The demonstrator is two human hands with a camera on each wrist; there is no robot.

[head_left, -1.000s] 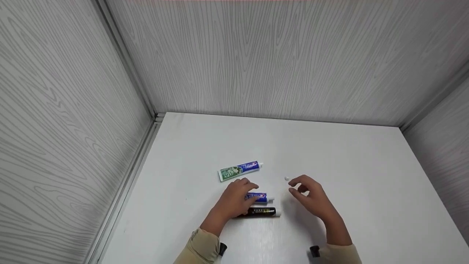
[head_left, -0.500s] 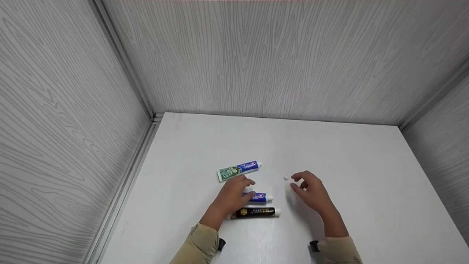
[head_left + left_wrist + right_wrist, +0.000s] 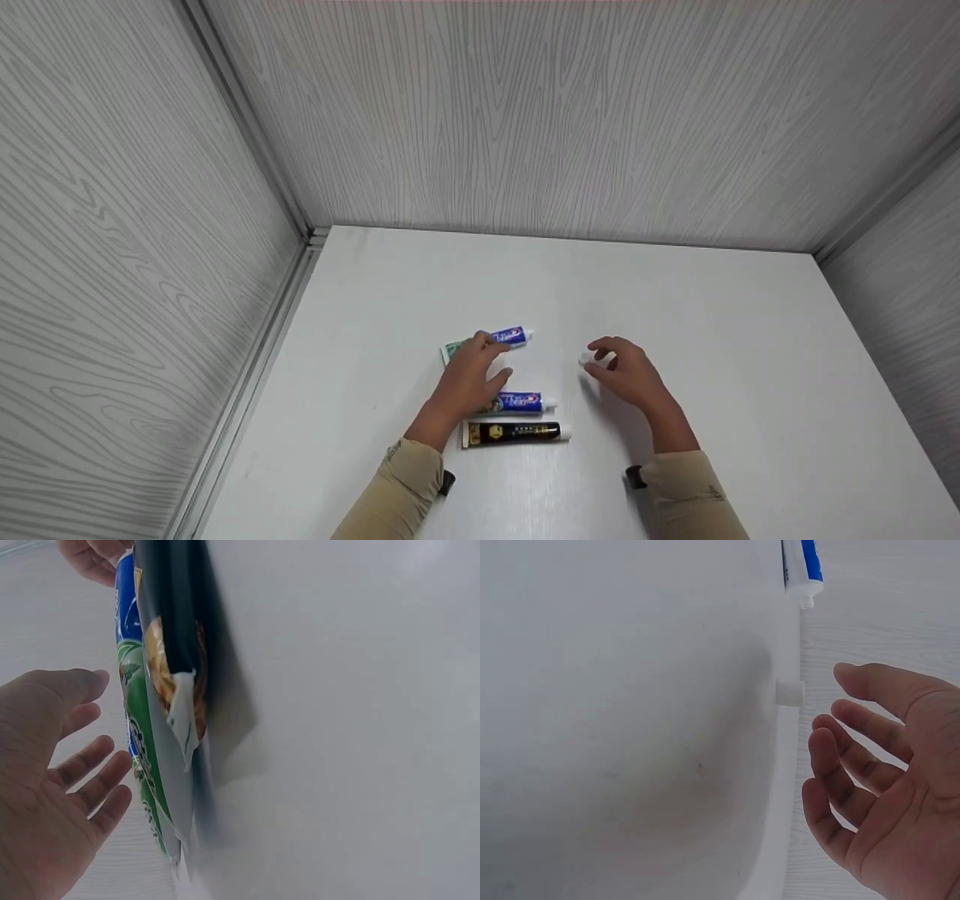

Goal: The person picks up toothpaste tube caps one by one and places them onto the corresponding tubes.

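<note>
Fingers (image 3: 101, 781) apart, left hand (image 3: 463, 381) hovers over an illegibly printed blue-green tube (image 3: 511, 336), right hand (image 3: 630, 373) just beside a white cap (image 3: 790, 693).

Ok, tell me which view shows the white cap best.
The right wrist view: there the cap appears larger and unobstructed. The head view shows it tiny, beside the right hand; the left wrist view doesn't show it.

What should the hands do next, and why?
I'd guess the right hand should pinch the little white cap: the hand is right beside it, holding nothing, and the nearby blue-and-white tube has a bare nozzle.
</note>
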